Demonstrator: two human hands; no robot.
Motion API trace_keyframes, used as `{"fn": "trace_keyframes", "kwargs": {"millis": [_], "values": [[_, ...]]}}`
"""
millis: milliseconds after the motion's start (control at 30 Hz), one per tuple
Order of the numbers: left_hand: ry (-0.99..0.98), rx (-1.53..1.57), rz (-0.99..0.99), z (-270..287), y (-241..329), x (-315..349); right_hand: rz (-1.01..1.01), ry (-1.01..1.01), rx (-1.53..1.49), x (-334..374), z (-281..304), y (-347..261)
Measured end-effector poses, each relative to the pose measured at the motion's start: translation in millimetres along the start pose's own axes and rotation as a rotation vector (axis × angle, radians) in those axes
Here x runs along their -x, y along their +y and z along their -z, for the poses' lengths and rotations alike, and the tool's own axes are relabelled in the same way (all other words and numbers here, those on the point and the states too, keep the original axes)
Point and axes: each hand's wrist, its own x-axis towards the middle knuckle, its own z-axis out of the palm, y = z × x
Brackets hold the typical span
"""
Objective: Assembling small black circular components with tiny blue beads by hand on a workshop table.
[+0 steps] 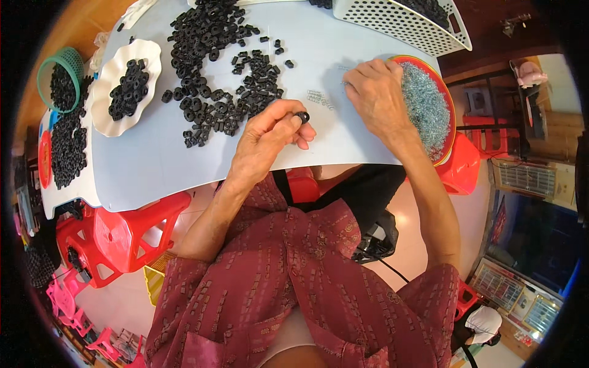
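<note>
My left hand [270, 135] is closed over the near edge of the table, pinching a small round black plastic part [302, 116] with a hole in it between thumb and forefinger. My right hand [377, 98] is bent down at the tabletop, its wrist against the rim of a red basin [453, 113] full of small silvery springs [424, 107]. Its fingers are curled, and whatever its fingertips hold is hidden. Between my hands lie a few loose springs [319, 98]. Beyond my left hand spreads a heap of black plastic parts [205, 67], round and smaller ones mixed.
A scalloped white dish [110, 126] of black parts sits on the pale table [141, 165] at left. Further left are a green basket [72, 58] and more black parts [67, 147]. A white perforated basket [399, 27] stands far right. Red stools [126, 236] are below.
</note>
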Motion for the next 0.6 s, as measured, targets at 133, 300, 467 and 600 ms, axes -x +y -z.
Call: {"fn": "trace_keyframes", "kwargs": {"millis": [133,300,467,600], "values": [[0.018,0.095,0.035,0,2,-1,-0.02,0.034,-0.031,-4,1,-3],[0.021,0.112,0.044,3,0,0,-0.3,-0.022,-0.691,-3,25,-36],[0.016,0.121,0.05,3,1,0,-0.254,-0.041,-0.807,0,34,-58],[0.003,0.149,0.018,2,0,0,-0.247,-0.066,-0.875,0,38,-64]]}}
